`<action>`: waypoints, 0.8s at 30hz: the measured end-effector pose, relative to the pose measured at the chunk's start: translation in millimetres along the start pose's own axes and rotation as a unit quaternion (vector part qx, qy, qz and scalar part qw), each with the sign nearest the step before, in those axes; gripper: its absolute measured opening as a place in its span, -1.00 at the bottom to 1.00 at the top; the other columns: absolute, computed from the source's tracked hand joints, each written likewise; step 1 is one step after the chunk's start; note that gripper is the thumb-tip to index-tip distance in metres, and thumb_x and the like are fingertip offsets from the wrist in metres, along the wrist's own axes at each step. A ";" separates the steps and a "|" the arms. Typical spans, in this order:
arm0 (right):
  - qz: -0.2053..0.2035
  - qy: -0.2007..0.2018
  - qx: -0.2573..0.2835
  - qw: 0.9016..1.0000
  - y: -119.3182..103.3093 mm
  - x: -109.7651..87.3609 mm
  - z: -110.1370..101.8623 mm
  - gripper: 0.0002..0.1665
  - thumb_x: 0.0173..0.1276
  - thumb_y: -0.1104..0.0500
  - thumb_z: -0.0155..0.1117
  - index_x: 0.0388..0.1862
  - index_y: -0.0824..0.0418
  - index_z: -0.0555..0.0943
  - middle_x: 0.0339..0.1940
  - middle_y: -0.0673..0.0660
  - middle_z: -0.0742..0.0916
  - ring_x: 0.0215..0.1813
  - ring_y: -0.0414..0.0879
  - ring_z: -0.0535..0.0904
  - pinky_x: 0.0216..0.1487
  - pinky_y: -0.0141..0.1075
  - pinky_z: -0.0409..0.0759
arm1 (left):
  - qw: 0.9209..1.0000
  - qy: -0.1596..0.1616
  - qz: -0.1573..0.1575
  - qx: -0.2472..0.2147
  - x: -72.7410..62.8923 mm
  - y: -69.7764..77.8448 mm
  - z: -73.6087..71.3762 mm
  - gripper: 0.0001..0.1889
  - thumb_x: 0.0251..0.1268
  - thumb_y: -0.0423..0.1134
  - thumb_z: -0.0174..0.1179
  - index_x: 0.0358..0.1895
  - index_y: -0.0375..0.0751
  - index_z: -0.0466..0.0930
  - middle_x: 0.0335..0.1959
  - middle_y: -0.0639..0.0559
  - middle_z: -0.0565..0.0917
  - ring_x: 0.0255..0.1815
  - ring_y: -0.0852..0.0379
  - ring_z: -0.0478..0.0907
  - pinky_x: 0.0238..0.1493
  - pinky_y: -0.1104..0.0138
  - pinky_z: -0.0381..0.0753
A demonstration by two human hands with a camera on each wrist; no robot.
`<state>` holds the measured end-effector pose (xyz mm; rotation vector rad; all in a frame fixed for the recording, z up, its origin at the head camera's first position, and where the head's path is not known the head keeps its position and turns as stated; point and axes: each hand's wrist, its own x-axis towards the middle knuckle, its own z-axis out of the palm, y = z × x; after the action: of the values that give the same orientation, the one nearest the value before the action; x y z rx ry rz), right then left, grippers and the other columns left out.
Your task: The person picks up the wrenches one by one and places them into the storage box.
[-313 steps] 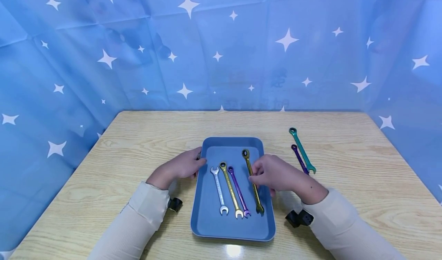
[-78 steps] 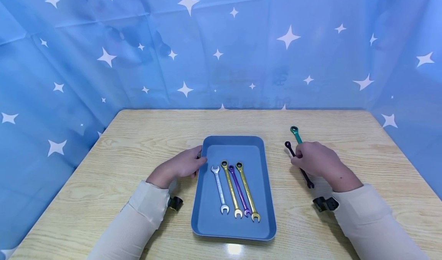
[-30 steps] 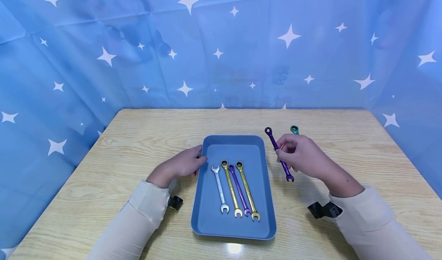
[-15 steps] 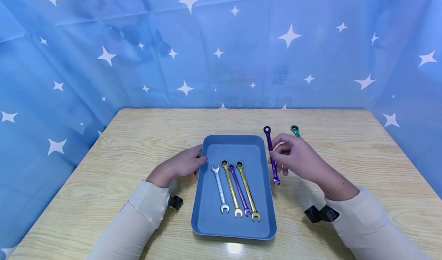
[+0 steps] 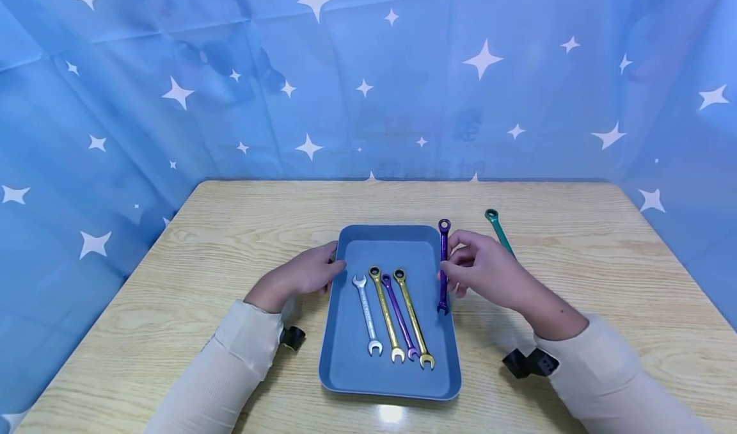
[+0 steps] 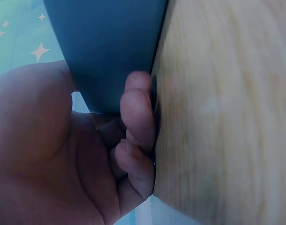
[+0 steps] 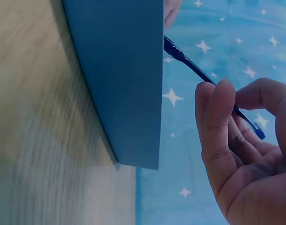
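My right hand (image 5: 489, 271) pinches a dark purple combination wrench (image 5: 443, 267) by its shank, above the right rim of the blue tray (image 5: 391, 383). The right wrist view shows that wrench (image 7: 194, 68) raised over the tray wall, between thumb and fingers. My left hand (image 5: 305, 273) grips the tray's left side, thumb over the rim; in the left wrist view its fingers (image 6: 136, 112) curl against the outer wall. Inside the tray lie a silver wrench (image 5: 366, 315), a gold wrench (image 5: 387, 315), a lighter purple wrench (image 5: 400, 319) and a second gold wrench (image 5: 413, 319), side by side.
A green wrench (image 5: 498, 231) lies on the wooden table (image 5: 259, 216) behind the right hand, its lower part hidden. A blue curtain with white stars (image 5: 368, 88) hangs behind the table. Each sleeve carries a small black camera (image 5: 292, 338) at the wrist.
The right hand laid a gold wrench in the tray, then picked the dark purple wrench off the table and carried it left to the tray's rim, turning it nearly straight. The left hand stayed put.
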<state>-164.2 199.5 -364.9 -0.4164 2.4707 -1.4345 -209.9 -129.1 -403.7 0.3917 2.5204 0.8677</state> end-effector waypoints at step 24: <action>0.014 -0.029 -0.019 0.999 1.6 1.3 15.8 -0.67 0.41 0.25 0.27 0.07 0.23 0.41 -0.45 0.13 0.75 -0.55 0.07 0.63 -0.52 -0.12 0.60 | 1.000 0.001 -0.004 -0.001 0.5 -1.0 -0.4 -0.62 0.60 -0.05 -0.14 0.35 -0.02 0.31 -0.55 -0.04 0.59 -0.61 0.02 0.55 -0.25 0.22 0.54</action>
<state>-160.0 187.1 -374.1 -0.4226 2.4524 -1.3468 -210.6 -129.8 -404.2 0.3805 2.5215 0.8686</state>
